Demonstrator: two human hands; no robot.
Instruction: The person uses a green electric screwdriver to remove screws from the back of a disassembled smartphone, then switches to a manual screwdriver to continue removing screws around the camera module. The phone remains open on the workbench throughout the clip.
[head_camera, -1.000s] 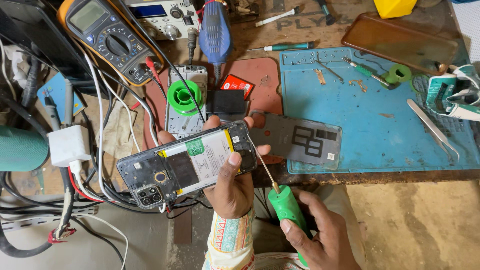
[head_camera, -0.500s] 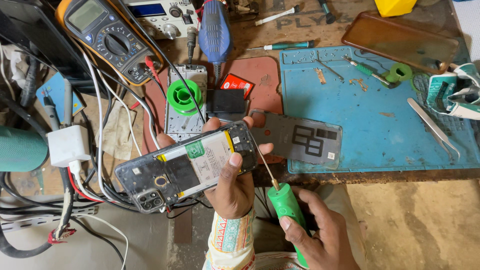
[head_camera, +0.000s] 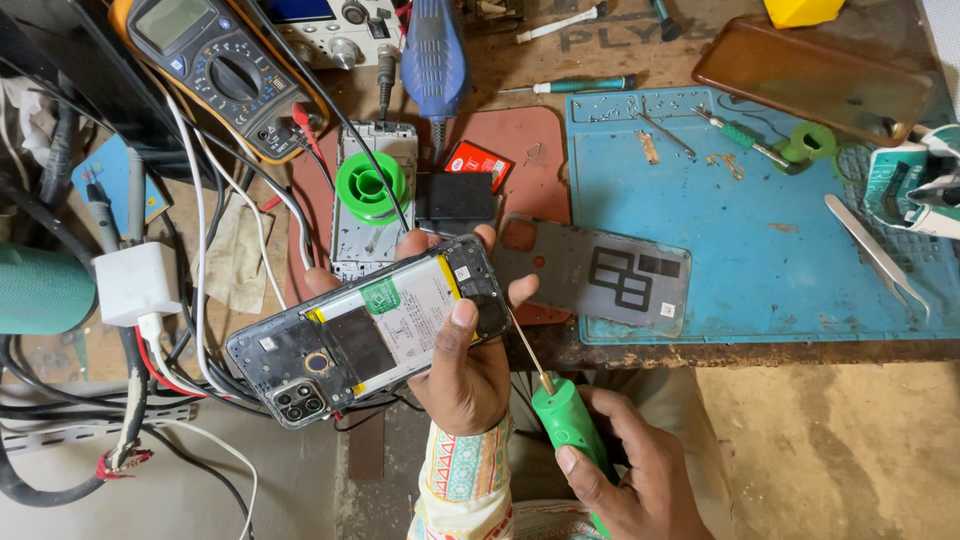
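We hold the opened phone (head_camera: 375, 335) in our left hand (head_camera: 462, 365), gripped at its right end with the thumb pressed on the inner face and the fingers curled round the far edge, so the phone slants out to the left over the tangle of cables (head_camera: 170, 330), its camera cluster lowest and farthest from the palm. Our right hand (head_camera: 630, 470) is wrapped around the green handle of a screwdriver (head_camera: 555, 405), just below and to the right of the left hand; the thin shaft rises up and left, and its tip meets the phone's right end near the left fingers. Against the pictures from half a second and a second before, little differs: the phone sits at the same slant, both grasps are the same, and the shaft leans the same way. Counting what lies about, we see one phone in hand, one screwdriver in hand, one grey back cover (head_camera: 600, 275) on the edge of the blue mat (head_camera: 760, 250), one green spool (head_camera: 372, 188), one multimeter (head_camera: 225, 70) and one pair of tweezers (head_camera: 880, 255).
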